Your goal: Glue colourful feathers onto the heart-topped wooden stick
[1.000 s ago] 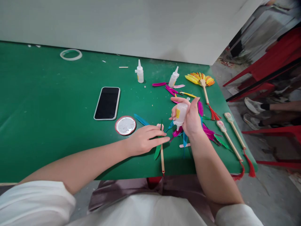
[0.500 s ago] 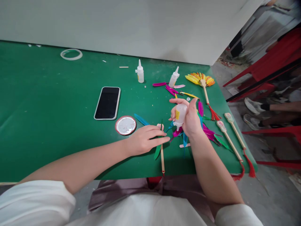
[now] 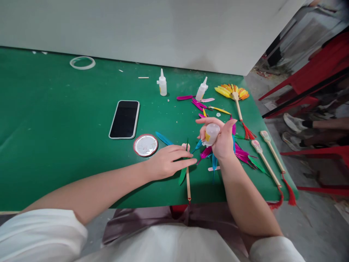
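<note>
We judge one fan done; three sticks lack a full spread. One lies under our left hand, fingers over a green feather; whether pinched, we cannot tell. Our right hand grips a bottle; two spare bottles stand behind. One phone, one lid. Loose feathers overlap: uncounted.

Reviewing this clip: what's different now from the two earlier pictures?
The right hand has sunk slightly in the picture and tipped its bottle, so the base faces the camera more and the nozzle shows less. Nothing was grasped or released. The left hand, over the green feather, the phone and the two standing bottles stayed put.
</note>
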{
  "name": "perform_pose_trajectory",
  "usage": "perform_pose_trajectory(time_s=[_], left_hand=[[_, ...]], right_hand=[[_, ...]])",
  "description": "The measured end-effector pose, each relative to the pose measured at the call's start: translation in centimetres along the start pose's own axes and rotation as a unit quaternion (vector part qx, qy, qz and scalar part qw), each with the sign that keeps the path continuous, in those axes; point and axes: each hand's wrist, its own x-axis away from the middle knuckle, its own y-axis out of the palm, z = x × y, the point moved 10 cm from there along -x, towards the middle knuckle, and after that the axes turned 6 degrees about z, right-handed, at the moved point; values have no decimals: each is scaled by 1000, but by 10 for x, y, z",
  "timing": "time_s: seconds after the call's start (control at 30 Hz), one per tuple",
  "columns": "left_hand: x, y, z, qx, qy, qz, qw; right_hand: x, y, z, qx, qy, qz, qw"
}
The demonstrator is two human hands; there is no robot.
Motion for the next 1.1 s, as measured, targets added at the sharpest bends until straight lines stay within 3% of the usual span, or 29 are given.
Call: perform_pose_trajectory(time_s=[0.3, 0.47, 0.57, 0.73, 0.87, 1.1], left_hand=[[-1, -1, 1, 3, 2, 7, 1000], [-1, -2, 1, -3, 8, 10, 1000], [0, -2, 1, -5, 10, 10, 1000], [-1, -3, 6, -14, 26, 1, 1000], [-3, -6, 23, -22, 86, -10, 996], [-3, -7, 39, -28, 142, -14, 989]], right_hand=[[2, 2, -1, 17, -25, -16, 999], [6, 2, -15, 5, -75, -22, 997], [4, 2, -15, 4, -57, -25, 998], [-3, -9, -10, -48, -27, 43, 998], [-3, -13, 4, -124, 19, 78, 989], [1, -32, 19, -116, 48, 145, 981]])
